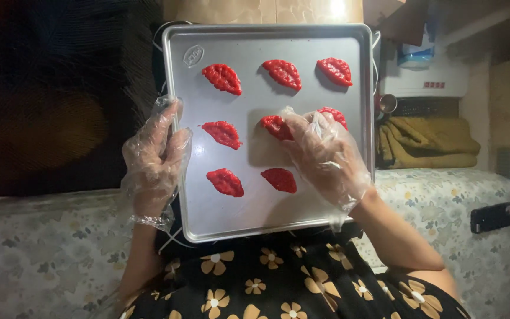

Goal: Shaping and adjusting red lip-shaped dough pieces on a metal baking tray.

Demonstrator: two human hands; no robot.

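Note:
A silver baking tray point(249, 212) rests on my lap, holding several red leaf-shaped pieces of dough in rows. My left hand point(153, 159), in a clear plastic glove, grips the tray's left rim. Also gloved, my right hand point(324, 155) lies over the middle row, its fingertips touching the centre red piece point(274, 126). Another red piece point(334, 114) shows just beyond that hand's knuckles. Three red pieces line the top row, among them the top-middle piece point(283, 73).
A floral cloth point(42, 254) covers the surface around me. A dark phone-like object point(492, 217) lies at the right. Folded olive fabric point(423, 142) and a white appliance point(426, 80) stand behind the tray. My lap wears black cloth with yellow flowers point(278, 283).

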